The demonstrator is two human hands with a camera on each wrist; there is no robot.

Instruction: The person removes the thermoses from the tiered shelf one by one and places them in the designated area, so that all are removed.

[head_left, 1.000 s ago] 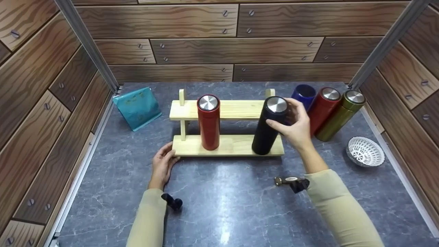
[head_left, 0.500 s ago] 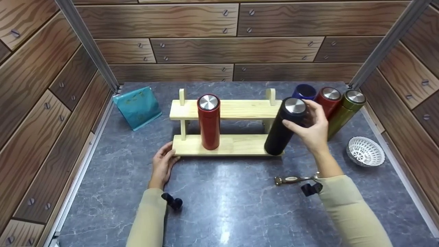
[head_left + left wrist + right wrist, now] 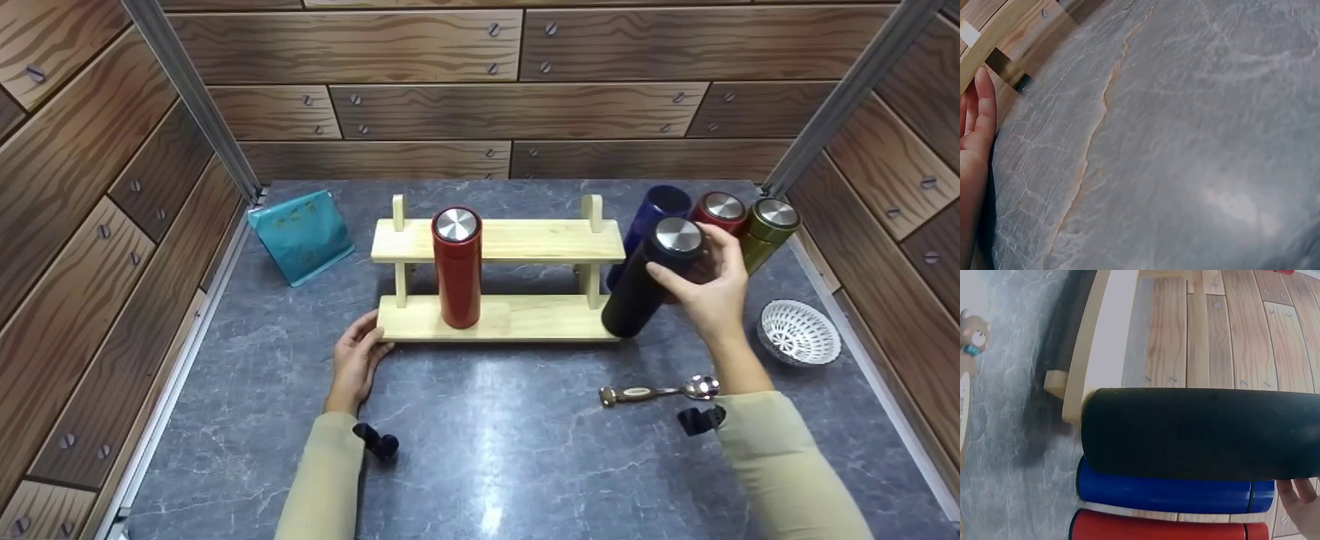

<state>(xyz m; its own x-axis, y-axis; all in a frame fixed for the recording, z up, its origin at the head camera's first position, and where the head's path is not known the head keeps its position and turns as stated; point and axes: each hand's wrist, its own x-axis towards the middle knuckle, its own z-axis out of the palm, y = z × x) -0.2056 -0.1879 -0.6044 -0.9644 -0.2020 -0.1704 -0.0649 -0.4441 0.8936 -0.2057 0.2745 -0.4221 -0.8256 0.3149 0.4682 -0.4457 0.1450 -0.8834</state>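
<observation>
My right hand [image 3: 712,292] grips a black thermos [image 3: 637,296] near its silver-topped lid. The thermos leans, its base at the right end of the lower board of a two-tier wooden shelf [image 3: 540,319]; whether base and board touch, I cannot tell. In the right wrist view the black thermos [image 3: 1196,433] spans the middle, with fingertips at its lid end. My left hand [image 3: 356,360] holds the left end of the lower board; its fingers [image 3: 985,104] reach the wood in the left wrist view. A red thermos [image 3: 457,277] stands upright on that lower board.
Behind my right hand stand a blue thermos [image 3: 666,202], another red thermos [image 3: 721,208] and a green thermos [image 3: 769,232]. A white woven basket [image 3: 799,304] sits at the right, a spoon [image 3: 652,391] lies in front, and a teal pouch [image 3: 300,236] stands at left.
My right hand has carried the black thermos rightward, from over the lower board to its right end. The spoon's bowl has come into sight. My left hand has stayed in place.
</observation>
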